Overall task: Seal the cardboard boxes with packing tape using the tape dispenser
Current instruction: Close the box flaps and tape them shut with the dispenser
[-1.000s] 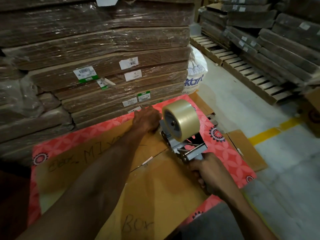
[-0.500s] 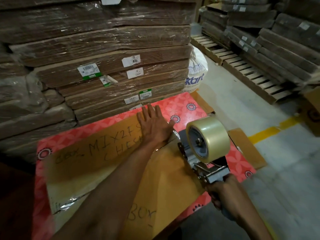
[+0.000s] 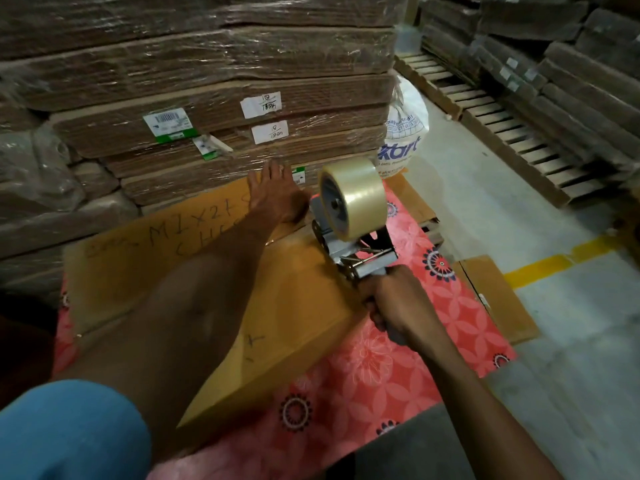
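One pull started the seal: your left hand (image 3: 277, 199) flattened on the brown cardboard box (image 3: 304, 289), your right hand (image 3: 398, 303) gripped the grey tape dispenser (image 3: 348, 216).

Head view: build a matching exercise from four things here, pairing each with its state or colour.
Things:
1. left hand
2. right hand
3. tape roll
4. floor stripe

States:
A. yellow
B. grips the handle of the tape dispenser
C. lies flat on the cardboard box
D. clear, mounted on the tape dispenser

Pairs: 1-C, 2-B, 3-D, 4-A.
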Demonstrator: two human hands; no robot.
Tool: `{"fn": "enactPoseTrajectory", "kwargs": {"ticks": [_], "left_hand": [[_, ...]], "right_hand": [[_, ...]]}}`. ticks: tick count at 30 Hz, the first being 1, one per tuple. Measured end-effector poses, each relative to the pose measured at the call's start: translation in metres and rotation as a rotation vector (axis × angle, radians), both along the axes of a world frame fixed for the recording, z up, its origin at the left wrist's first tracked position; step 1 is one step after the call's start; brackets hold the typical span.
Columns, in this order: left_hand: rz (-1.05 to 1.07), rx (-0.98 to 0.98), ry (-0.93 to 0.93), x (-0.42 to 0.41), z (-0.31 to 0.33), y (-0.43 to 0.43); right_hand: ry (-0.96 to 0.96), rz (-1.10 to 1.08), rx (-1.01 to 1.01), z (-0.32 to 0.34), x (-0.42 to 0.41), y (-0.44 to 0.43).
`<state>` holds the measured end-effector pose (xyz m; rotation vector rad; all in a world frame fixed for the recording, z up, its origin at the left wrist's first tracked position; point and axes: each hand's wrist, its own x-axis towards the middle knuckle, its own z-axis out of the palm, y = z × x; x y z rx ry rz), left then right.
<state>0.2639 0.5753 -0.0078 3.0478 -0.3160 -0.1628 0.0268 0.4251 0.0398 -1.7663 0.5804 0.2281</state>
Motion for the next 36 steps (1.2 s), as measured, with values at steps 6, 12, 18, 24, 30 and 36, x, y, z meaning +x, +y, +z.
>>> {"fn": "enactPoseTrajectory", "kwargs": {"ticks": [6,12,18,24,30,36], "left_hand": [[-0.023,-0.025,-0.006,0.010,-0.004,0.002],[-0.002,-0.003,-0.042,0.008,-0.007,-0.001],[0.001,0.027,-0.051,0.000,0.001,-0.002],[-0.634,-0.462,0.119,-0.101,0.024,-0.028],[-0.908,-0.235,0.088,-0.149,0.004,-0.028],[-0.940,-0.151,0.040,-0.147,0.000,-0.028]], "right_hand": [[0.039,0.137,-0.112,0.005,-0.037,-0.018],[0.155,0.004,-0.181,-0.017,-0.147,-0.048],[0.157,-0.025,-0.162,-0.035,-0.159,-0.040],[0.137,-0.104,-0.036,-0.055,-0.159,-0.035],[0.109,-0.165,-0.025,-0.044,-0.155,-0.028],[0.168,-0.250,0.038,-0.049,-0.169,-0.034]]}}
